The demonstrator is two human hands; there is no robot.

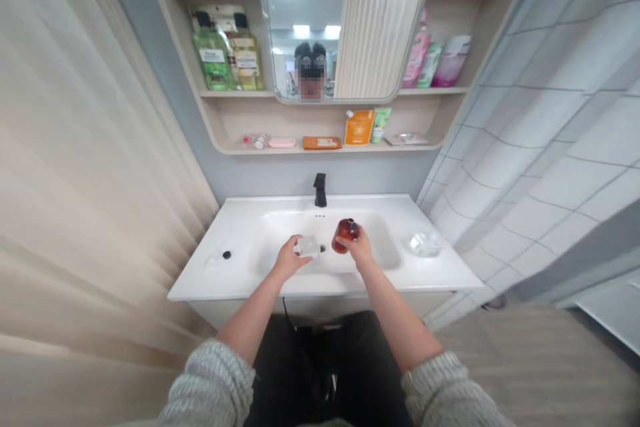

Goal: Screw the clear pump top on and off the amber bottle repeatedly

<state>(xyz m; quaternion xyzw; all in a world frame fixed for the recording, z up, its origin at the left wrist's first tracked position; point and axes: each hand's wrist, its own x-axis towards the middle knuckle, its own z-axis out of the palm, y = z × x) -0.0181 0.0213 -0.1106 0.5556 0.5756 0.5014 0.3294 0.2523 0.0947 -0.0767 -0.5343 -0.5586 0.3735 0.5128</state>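
Note:
My left hand (290,258) is closed around a small clear container (307,247), held over the sink basin (280,223). To its right, my right hand (361,248) grips an amber bottle (343,236) by its side, also above the basin. The bottle has a dark neck and tilts slightly. A gap separates the two vessels, and the drain (323,249) shows between them. I cannot make out whether the clear container has anything in it.
A black faucet (320,189) stands behind the basin. A small round black piece (227,255) lies on the left counter, a clear dish-like item (425,244) on the right. Above hangs a mirror cabinet (305,20) with shelves bearing mouthwash bottles (215,57) and an orange pouch (359,128).

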